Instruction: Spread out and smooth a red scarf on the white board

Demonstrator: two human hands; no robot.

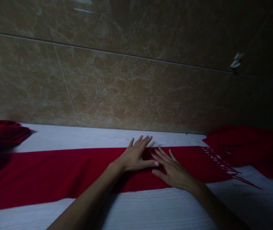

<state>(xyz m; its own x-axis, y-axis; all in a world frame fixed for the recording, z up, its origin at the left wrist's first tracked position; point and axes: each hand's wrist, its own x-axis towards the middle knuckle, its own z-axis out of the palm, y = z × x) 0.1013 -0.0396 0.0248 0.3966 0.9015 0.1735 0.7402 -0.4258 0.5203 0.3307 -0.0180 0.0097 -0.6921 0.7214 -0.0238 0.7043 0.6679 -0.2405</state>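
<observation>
A long red scarf (83,172) lies spread across the white surface, its knotted fringe at the right end. Palm down over the middle of the cloth is my left hand (136,157), fingers spread and fingertips just past the far edge. Close to its right, my right hand (172,171) also rests with fingers apart on the scarf, its fingertips slightly blurred. Neither hand grips anything. The scarf's left end runs out of view beneath a bunched heap of cloth.
Crumpled red cloth (4,135) lies at the left edge, and another red pile (248,150) at the right beside the fringe. Behind the white wood-grained surface (165,210) rises a brown marbled tile wall (117,89). A small white fitting (237,60) with a cord is on the wall.
</observation>
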